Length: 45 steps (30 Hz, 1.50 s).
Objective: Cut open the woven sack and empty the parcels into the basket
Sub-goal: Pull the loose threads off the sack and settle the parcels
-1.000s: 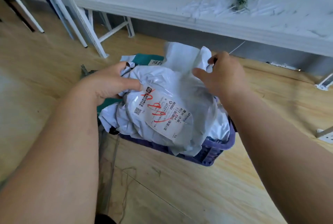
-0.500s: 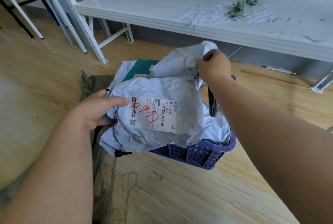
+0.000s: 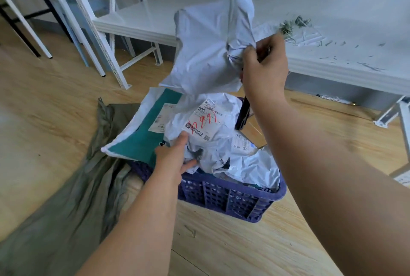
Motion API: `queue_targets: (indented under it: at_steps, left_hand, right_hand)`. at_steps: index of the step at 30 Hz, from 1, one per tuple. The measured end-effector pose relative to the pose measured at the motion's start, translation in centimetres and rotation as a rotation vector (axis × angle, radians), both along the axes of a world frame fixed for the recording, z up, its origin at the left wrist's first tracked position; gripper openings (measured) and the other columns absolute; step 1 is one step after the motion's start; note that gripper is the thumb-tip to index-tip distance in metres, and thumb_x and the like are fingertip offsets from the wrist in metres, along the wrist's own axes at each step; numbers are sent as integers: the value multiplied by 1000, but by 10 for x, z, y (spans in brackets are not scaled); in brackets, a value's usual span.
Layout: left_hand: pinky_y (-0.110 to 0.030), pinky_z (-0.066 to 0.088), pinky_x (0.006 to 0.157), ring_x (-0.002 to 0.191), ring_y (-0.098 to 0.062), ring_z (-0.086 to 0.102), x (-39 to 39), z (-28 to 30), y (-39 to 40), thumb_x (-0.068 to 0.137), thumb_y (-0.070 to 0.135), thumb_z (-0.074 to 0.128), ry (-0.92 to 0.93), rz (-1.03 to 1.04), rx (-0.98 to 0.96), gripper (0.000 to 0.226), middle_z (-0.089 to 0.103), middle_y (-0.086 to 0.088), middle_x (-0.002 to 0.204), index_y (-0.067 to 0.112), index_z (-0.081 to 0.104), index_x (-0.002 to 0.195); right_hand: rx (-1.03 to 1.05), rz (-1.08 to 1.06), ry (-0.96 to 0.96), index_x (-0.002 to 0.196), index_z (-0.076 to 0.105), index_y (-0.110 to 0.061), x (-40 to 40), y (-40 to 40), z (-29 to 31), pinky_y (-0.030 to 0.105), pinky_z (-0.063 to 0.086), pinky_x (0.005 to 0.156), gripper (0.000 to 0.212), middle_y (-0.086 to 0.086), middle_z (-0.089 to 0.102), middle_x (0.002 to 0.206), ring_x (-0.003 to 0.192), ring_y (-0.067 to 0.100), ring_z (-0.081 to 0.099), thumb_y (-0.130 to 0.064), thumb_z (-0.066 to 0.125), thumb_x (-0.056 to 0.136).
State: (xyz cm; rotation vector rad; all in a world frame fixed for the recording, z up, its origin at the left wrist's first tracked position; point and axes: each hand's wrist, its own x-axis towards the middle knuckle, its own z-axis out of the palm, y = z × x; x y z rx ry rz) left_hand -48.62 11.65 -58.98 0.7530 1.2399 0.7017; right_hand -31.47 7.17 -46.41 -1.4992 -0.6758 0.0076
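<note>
Plastic-film parcels, grey-white, heaped in the purple basket (image 3: 233, 200) at centre of the floor; pile stands above the rim. Top parcel (image 3: 204, 49): a limp mailer, held in the air at 12 o'clock of the basket by the right hand (image 3: 264, 69), whose fingers are bunched on a gathered corner; it droops and folds under its own weight, so judged light, soft, with pliable contents. A dark object hangs below that hand; its kind cannot be told. Labelled parcel (image 3: 206, 124), red scrawl on its label, lies atop the heap; the left hand (image 3: 175, 155) reaches it from 7 o'clock, thumb and fingers closing on crumpled film at its near edge. Teal parcel (image 3: 142, 140) overhangs the rim at 10 o'clock, likely to slide off. Handling: film looks slick and creased; best taken by a bunched corner or seam, not the flat face. Sack (image 3: 66, 198), olive woven, lies flat and slack on the floor at 8 o'clock, apparently emptied.
</note>
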Motion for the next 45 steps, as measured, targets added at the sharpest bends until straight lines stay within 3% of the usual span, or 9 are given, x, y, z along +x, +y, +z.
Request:
queue_targets:
  at_steps: [7, 12, 15, 17, 21, 25, 29, 34, 45]
  left_hand:
    - [-38, 55, 83, 106, -28, 58, 23, 4, -8, 85, 48, 66, 229, -180, -15, 71, 50, -5, 125, 10, 38, 137]
    - [-43, 40, 106, 130, -23, 42, 16, 43, -4, 87, 16, 59, 447, 205, 743, 59, 38, -4, 144, 18, 36, 142]
    - [-30, 33, 106, 135, -11, 34, 33, 90, 1, 91, 26, 56, 285, 69, 1043, 58, 34, 6, 149, 33, 33, 144]
    - [-32, 31, 105, 134, -13, 36, 44, 112, 12, 91, 37, 54, 474, -96, 1159, 51, 34, 8, 149, 38, 39, 140]
    - [-45, 22, 113, 133, -21, 39, 48, 117, 30, 95, 45, 48, 1018, -463, 1005, 38, 34, 9, 149, 38, 52, 132]
    - [-45, 25, 110, 134, -22, 38, 51, 116, 39, 96, 49, 45, 1018, -457, 1079, 39, 38, 11, 149, 37, 53, 132]
    - [-42, 24, 107, 137, -23, 34, 62, 110, 51, 96, 52, 42, 1143, -570, 1072, 43, 29, 12, 155, 42, 45, 138]
    - [-43, 34, 108, 137, -26, 32, 63, 65, 56, 98, 39, 47, 1173, -770, 963, 45, 21, 11, 157, 39, 39, 142]
    - [-41, 43, 96, 131, -30, 32, 81, 23, 30, 93, 14, 52, 1230, -952, 1128, 54, 11, 7, 158, 32, 39, 142]
  right_hand:
    - [-519, -58, 87, 86, 45, -15, 19, -26, -61, 25, 24, 45, 12, -8, 46, 66, 55, 5, 41, -23, 54, 86]
    - [-448, -41, 71, 69, 35, -24, 32, -29, -47, 24, 29, 44, 23, -6, 45, 64, 54, 8, 41, -22, 52, 84]
    - [-318, 11, 36, 69, 36, -26, 23, -21, -29, 12, 34, 41, 22, -8, 45, 64, 54, 7, 41, -21, 52, 83]
    - [-295, 35, 47, 69, 37, -25, 17, -15, -21, 16, 33, 41, 21, -8, 46, 64, 54, 6, 41, -22, 53, 83]
    - [-663, 154, 57, 97, 47, -16, 18, -12, -17, 27, 28, 48, 16, -2, 52, 79, 68, 17, 47, -25, 54, 85]
    - [-589, 61, -170, 132, 45, -21, 18, -11, -13, 29, 38, 70, 49, -1, 62, 115, 105, 26, 57, -39, 58, 88]
    - [-619, 182, -280, 132, 52, -29, 11, 8, -16, 32, 45, 88, 54, -3, 63, 124, 114, 21, 58, -50, 62, 83]
    - [-1010, 344, -320, 131, 52, -27, -1, 15, -67, 31, 49, 74, 50, 4, 65, 117, 104, 26, 61, -47, 61, 87]
    - [-1190, 285, -225, 128, 46, -19, 6, 2, -118, 33, 46, 67, 48, 10, 64, 112, 99, 31, 62, -38, 62, 88]
